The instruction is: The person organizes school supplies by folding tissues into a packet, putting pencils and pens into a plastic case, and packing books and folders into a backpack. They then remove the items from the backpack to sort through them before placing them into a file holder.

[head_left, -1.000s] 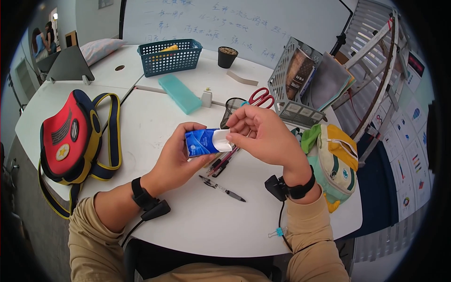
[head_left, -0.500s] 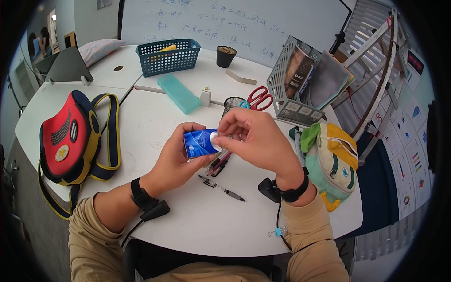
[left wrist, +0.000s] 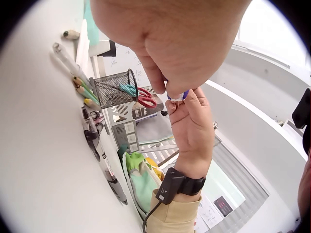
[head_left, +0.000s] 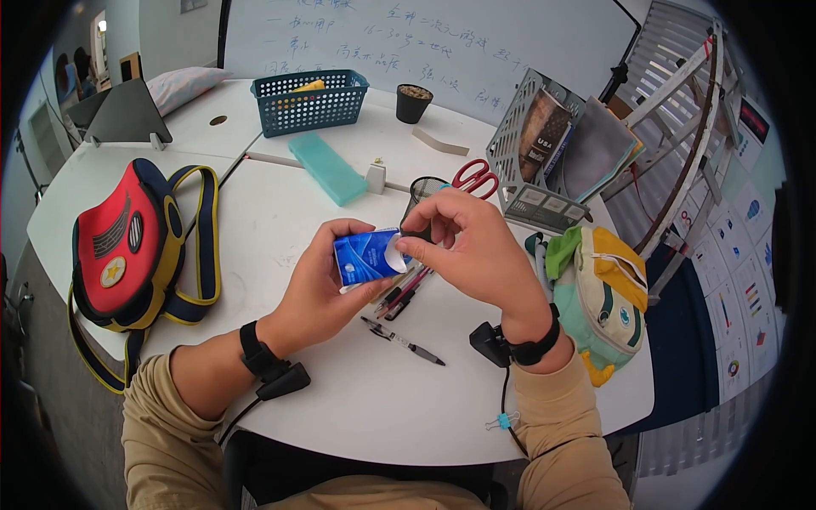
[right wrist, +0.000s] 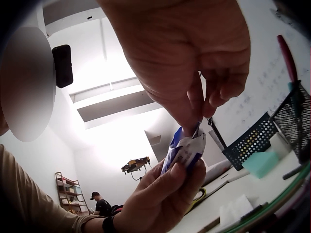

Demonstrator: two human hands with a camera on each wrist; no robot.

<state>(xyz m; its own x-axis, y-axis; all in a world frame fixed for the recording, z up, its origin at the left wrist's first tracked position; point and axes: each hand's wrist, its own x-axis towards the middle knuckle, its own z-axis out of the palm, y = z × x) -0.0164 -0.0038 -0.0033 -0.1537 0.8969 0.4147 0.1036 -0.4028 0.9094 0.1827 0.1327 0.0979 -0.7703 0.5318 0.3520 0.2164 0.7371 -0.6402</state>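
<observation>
A small blue-and-white packet (head_left: 365,257) is gripped in the left hand (head_left: 316,293), thumb below and fingers around its far side. The right hand (head_left: 469,246) pinches the white flap at the packet's right end with thumb and forefinger. In the right wrist view the packet (right wrist: 184,154) stands in the left hand (right wrist: 158,196), while the fingertips of the right hand (right wrist: 187,63) are at its open top. Only a sliver of the packet (left wrist: 179,96) shows between the hands in the left wrist view.
Pens (head_left: 404,342) lie below the hands, near a mesh holder with red scissors (head_left: 474,178). Farther back are a teal case (head_left: 327,170), a basket (head_left: 308,106), a small pot (head_left: 413,104) and a file rack (head_left: 544,206). A red bag (head_left: 119,246) stands left, a green-yellow bag (head_left: 608,297) right.
The right hand moved left towards the packet, then slightly back to the right, staying at its flap. The left hand's grip on the packet looks unchanged.
</observation>
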